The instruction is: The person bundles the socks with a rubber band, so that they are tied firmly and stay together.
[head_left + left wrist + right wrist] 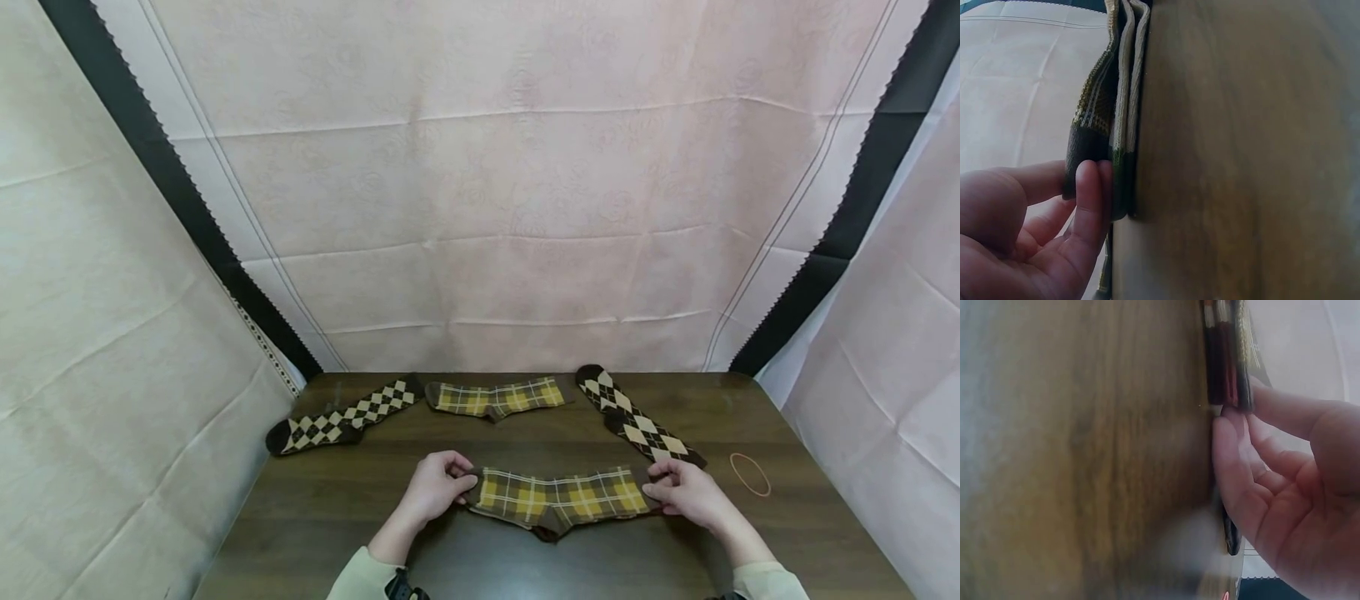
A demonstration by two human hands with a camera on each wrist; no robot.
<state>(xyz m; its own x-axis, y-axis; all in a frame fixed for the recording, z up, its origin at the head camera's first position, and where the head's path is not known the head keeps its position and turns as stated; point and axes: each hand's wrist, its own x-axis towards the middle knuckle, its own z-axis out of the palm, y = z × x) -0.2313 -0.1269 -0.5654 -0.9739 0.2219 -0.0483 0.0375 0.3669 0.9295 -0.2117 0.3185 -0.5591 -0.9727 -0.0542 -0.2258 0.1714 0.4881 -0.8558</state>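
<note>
Nearer plaid sock — long axis left-to-right, between hands | left hand pinches one end | right hand pinches the other — both equally near

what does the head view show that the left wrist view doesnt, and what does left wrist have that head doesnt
Only the head view shows the right hand, the argyle sock on the right and a thin orange loop.

Only the left wrist view shows pale layers edge-on beneath the plaid face of the front yellow plaid sock.

Both show the left hand holding that sock's end, the wooden tabletop and the pale fabric backdrop.
</note>
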